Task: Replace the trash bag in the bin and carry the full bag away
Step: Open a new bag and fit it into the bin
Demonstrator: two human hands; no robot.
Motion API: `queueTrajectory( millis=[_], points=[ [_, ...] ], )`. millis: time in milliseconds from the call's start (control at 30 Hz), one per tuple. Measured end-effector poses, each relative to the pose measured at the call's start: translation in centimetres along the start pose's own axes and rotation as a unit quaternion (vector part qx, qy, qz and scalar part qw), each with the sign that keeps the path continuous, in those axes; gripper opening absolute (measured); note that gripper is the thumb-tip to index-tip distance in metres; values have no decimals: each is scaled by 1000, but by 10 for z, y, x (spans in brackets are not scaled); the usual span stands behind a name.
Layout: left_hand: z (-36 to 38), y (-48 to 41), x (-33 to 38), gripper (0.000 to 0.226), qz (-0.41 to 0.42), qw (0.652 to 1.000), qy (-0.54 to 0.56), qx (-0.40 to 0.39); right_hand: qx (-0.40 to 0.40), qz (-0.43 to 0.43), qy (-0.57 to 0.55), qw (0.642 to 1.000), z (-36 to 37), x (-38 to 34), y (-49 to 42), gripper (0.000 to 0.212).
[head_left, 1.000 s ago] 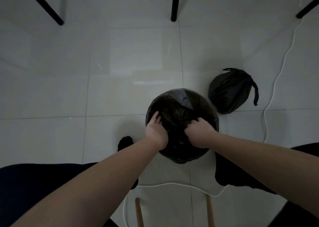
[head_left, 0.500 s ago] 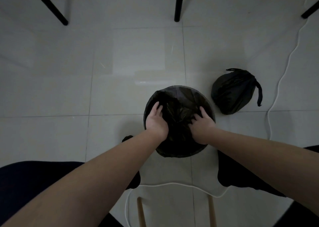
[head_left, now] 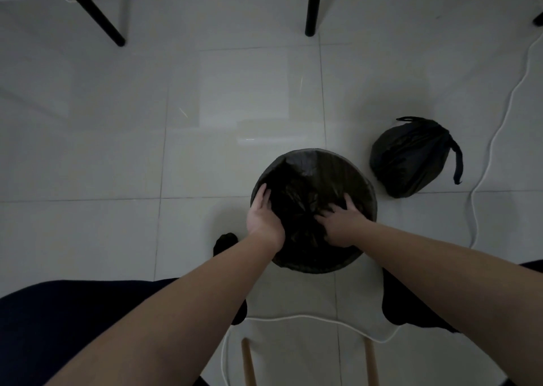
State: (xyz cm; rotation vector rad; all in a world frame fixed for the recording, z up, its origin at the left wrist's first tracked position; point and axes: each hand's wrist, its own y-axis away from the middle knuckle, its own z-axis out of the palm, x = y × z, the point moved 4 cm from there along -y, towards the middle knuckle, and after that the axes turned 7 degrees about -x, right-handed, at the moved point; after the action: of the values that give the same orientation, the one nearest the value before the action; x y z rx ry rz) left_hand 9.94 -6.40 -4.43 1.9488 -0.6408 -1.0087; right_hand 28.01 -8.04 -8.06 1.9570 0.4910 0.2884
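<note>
A round bin (head_left: 363,177) stands on the tiled floor in front of me, lined with a fresh black trash bag (head_left: 299,186) whose edge is folded over the rim. Both my hands reach into it. My left hand (head_left: 261,215) lies at the left inner wall, fingers straight, pressing the liner outward. My right hand (head_left: 340,221) is spread flat on the liner at the right inner side. The full black bag (head_left: 408,158), tied at the top with a loose tail, sits on the floor to the right of the bin.
A white cable (head_left: 487,150) runs down the right side and loops under me. Black furniture legs (head_left: 311,6) stand at the top. Two wooden legs (head_left: 248,362) show at the bottom. My feet in dark socks flank the bin.
Both hands have slid deeper into the bin and spread apart along the liner. My right hand, curled a second ago, now lies flat with fingers spread.
</note>
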Motion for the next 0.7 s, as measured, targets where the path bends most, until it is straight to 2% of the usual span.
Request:
queueTrajectory(
  millis=[67,200,267,367,433,467,533,567,633,700],
  points=[
    [2,-1,0,70,-2,1000,3,11,20,-8,-6,1000,-8,-7,5,66],
    [1,0,5,70,20,997,58,37,119,-8,53,991,-28,-10,24,45],
    [1,3,11,71,38,997,69,24,133,14,98,986,-32,-2,34,47],
    [1,7,8,74,5,1000,15,5,8,89,145,985,-17,18,40,57],
    [1,5,-1,72,-7,999,-1,41,-57,85,143,984,-3,20,43,59],
    [-1,2,-6,70,-4,997,1,74,-54,63,112,990,-1,16,44,57],
    [-7,1,-18,62,24,985,42,166,17,18,26,999,-7,9,51,47],
    [-11,2,-22,60,43,972,78,218,91,1,5,996,-13,6,56,40],
    [-16,7,-26,60,73,937,162,300,259,-4,11,966,-26,9,66,25],
    [-16,15,-30,64,90,892,257,361,356,34,-45,933,-33,20,76,18]
  ],
)
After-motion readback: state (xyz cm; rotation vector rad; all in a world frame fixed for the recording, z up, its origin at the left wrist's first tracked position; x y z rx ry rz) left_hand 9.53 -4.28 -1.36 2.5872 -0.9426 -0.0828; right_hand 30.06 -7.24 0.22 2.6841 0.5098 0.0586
